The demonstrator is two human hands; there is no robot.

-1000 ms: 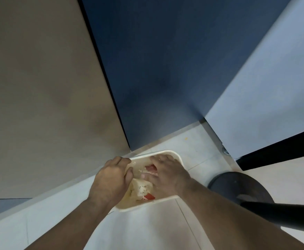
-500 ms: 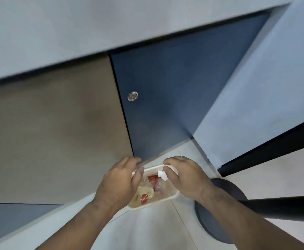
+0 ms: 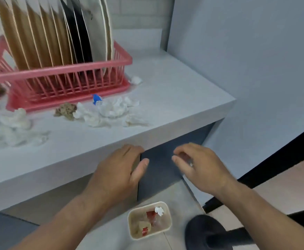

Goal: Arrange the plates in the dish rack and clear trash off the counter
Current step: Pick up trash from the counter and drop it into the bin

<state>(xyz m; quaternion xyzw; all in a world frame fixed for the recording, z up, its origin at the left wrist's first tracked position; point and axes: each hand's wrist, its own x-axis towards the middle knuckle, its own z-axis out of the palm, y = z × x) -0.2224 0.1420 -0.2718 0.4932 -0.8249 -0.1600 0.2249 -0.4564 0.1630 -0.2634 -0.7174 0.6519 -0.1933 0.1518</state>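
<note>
White crumpled tissues (image 3: 109,112) are heaped near the front edge of the worktop (image 3: 174,98), just in front of the pink dish rack (image 3: 70,87). Both hands are lower down, off that front edge and touching none of it. A brown paper wad (image 3: 65,109) sits against the heap's left side, and a blue scrap (image 3: 97,99) is tucked up by the rack's front wall. More tissues (image 3: 15,127) are spread out towards the worktop's left. One small wad (image 3: 135,80) lies at the rack's front right corner.

Up in the rack the plates (image 3: 53,33) stand on edge: tan ones, then a black one, with pale ones at the right end.

Now the left hand (image 3: 118,170). It's in front of the worktop's front face, fingers relaxed, thumb out, holding nothing. Beside it but apart, the right hand (image 3: 199,168) is in front of the dark blue cabinet door (image 3: 158,177). Its fingers are loosely curled, with nothing plainly held, though it's blurred.

On the floor, below and between the hands, sits a cream tub (image 3: 129,224) with red wrappers and a white scrap inside. A black stool base (image 3: 205,230) stands just to its right.
</note>
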